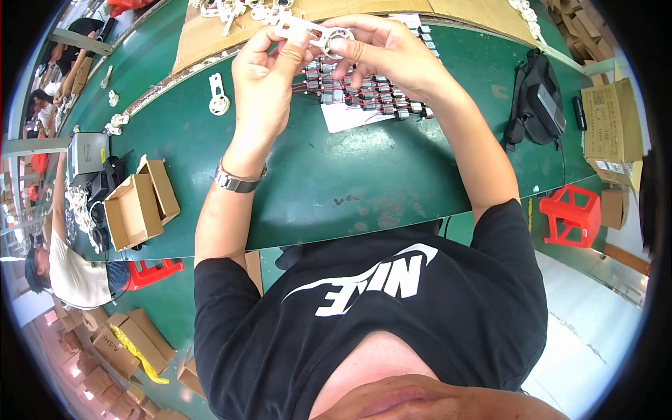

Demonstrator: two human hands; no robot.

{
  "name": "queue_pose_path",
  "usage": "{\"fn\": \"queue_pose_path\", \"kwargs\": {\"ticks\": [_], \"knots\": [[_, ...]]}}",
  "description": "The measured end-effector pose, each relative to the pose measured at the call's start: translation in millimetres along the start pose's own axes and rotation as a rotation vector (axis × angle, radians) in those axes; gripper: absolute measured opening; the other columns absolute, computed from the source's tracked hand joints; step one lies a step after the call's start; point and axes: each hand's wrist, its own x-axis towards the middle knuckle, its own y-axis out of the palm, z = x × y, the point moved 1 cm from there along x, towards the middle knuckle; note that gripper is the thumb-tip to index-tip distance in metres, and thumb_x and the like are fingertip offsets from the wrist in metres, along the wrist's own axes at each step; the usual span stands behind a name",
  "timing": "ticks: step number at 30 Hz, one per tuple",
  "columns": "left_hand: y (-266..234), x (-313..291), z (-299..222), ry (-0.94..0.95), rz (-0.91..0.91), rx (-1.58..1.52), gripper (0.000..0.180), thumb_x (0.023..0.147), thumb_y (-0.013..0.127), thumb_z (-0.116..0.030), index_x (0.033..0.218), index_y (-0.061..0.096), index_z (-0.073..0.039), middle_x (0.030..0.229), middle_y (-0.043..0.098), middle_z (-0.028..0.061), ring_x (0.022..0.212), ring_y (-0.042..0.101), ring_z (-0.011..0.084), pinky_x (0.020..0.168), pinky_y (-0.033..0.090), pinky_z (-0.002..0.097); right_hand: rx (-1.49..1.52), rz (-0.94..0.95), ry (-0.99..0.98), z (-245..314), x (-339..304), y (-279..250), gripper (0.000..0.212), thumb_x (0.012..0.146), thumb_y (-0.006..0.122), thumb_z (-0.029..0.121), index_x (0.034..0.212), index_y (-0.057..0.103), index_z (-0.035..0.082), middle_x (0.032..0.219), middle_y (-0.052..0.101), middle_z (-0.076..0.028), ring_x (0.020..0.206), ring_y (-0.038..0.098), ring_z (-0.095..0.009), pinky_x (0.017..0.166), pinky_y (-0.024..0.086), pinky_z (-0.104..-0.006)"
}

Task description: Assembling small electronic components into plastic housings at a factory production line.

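Up near the far edge of the table, both my hands hold a white plastic part (287,26) that is long and flat with a round ring at its right end. My left hand (266,87) pinches its left portion between thumb and fingers. My right hand (395,56) has its thumb on the ring, with the fingers curled behind it. Beneath and beyond the hands lie rows of small silver and black blocks with red and black wires (381,94), partly on a white sheet (343,120). A similar white part (218,96) rests on the green table (315,189) left of my left wrist.
Brown cardboard (469,17) with more white parts (245,10) spans the far side. A black bag (539,105) lies at right, near a carton (612,126). Open cardboard boxes (136,210) stand at left. A red stool (572,215) is at right; a co-worker (77,269) sits at left.
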Motion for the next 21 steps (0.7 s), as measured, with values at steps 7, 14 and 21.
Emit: {"fn": "queue_pose_path", "kwargs": {"ticks": [7, 14, 21], "knots": [[7.0, -4.0, 3.7, 0.002, 0.017, 0.064, 0.013, 0.102, 0.068, -0.016, 0.106, 0.068, -0.003, 0.097, 0.072, 0.0036, 0.087, 0.066, 0.0091, 0.081, 0.054, 0.0246, -0.025, -0.132, -0.008, -11.3, 0.5, 1.4, 0.032, 0.099, 0.07, 0.017, 0.128, 0.07, 0.004, 0.088, 0.073, -0.003, 0.067, 0.065, -0.008, 0.057, 0.054, -0.0228], [1.2, 1.4, 4.4, -0.041, -0.001, -0.087, 0.012, 0.104, 0.064, -0.014, 0.106, 0.066, -0.002, 0.093, 0.068, 0.0024, 0.084, 0.064, 0.009, 0.089, 0.058, 0.0303, 0.1, -0.072, 0.028, -6.1, 3.5, 1.4, 0.033, 0.102, 0.066, 0.024, 0.127, 0.068, 0.003, 0.1, 0.071, -0.004, 0.072, 0.063, -0.009, 0.059, 0.054, -0.0244], [11.7, -3.9, -3.7, 0.022, 0.006, -0.097, 0.013, 0.104, 0.065, -0.013, 0.106, 0.065, -0.001, 0.094, 0.068, 0.0037, 0.085, 0.064, 0.0106, 0.093, 0.059, 0.0344, 0.196, -0.105, 0.011, -3.8, -2.5, 6.2, 0.03, 0.099, 0.068, 0.026, 0.119, 0.069, 0.003, 0.096, 0.07, -0.003, 0.071, 0.062, -0.008, 0.059, 0.052, -0.0235]]}}
